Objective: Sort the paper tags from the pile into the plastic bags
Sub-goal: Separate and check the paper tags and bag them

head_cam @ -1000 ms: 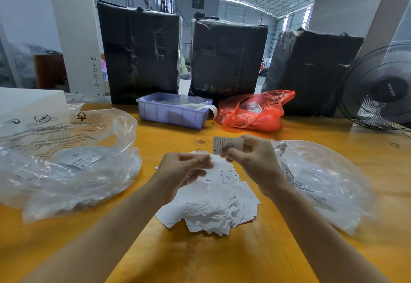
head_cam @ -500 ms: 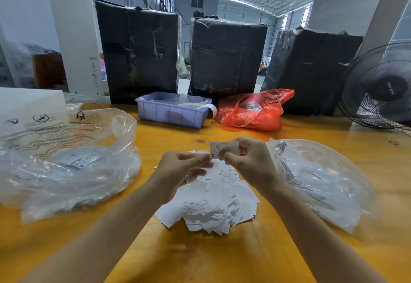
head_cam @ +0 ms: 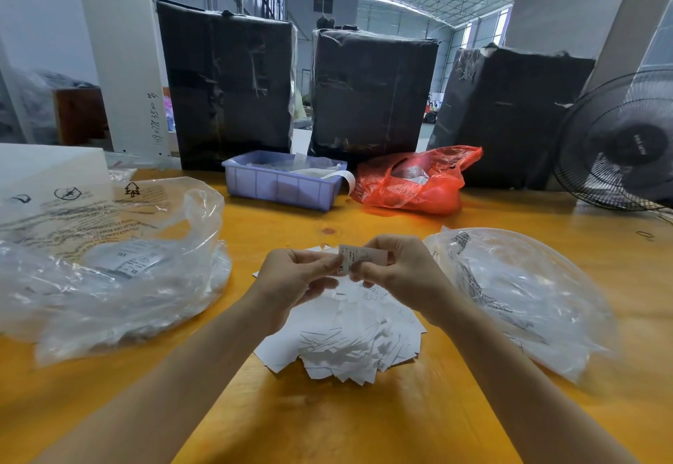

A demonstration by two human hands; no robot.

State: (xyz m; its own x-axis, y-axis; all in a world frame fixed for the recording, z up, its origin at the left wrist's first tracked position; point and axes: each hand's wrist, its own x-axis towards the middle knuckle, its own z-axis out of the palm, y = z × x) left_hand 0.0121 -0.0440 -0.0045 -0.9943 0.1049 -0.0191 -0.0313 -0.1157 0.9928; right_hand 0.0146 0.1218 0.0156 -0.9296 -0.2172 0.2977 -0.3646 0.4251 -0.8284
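Observation:
A pile of white paper tags (head_cam: 349, 336) lies on the yellow wooden table (head_cam: 327, 420), right in front of me. Just above the pile I hold one small printed tag (head_cam: 358, 257). My right hand (head_cam: 397, 270) pinches its right part, and my left hand (head_cam: 295, 277) pinches its left edge with curled fingers. A crumpled clear plastic bag (head_cam: 109, 274) with printed labels inside sits to the left of the pile. To the right lies a second clear plastic bag (head_cam: 517, 292), which holds some tags.
At the back of the table stand a lilac plastic bin (head_cam: 280, 183), a red plastic bag (head_cam: 418, 183) and three black wrapped boxes (head_cam: 371, 92). A black fan (head_cam: 622, 143) is at the far right, a white box (head_cam: 47, 168) at the far left.
Both hands have come closer together. My left hand, which was apart from the tag, now pinches its left edge, and the tag has dropped slightly toward the pile.

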